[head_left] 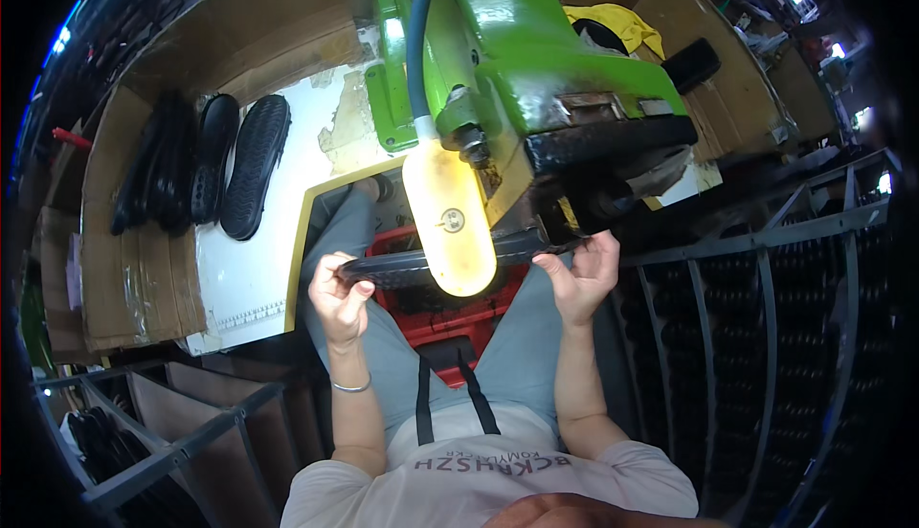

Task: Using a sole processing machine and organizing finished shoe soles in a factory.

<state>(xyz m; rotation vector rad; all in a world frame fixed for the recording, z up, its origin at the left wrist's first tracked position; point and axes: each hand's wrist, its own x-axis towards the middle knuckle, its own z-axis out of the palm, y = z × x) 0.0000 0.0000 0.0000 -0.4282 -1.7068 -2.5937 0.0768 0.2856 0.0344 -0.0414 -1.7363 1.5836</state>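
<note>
Ribbed black rubber sole (402, 265), long and flat, pinched between both hands.

- A green machine (517, 40) stands at the far centre, its black lower head jutting right.
- A blue-grey hose (419, 30) runs down its front.
- A lit, yellowish lamp (450, 222) hangs below the hose.
- A row of black shoe soles (206, 164) lies on the white tabletop (244, 279) at the left, inside cardboard walls (134, 279).
- A red crate (450, 313) sits low, near centre.
- A yellow cloth (613, 21) lies far right of the machine.
- A dark metal rack (766, 308) on the right holds stacked black soles.
</note>
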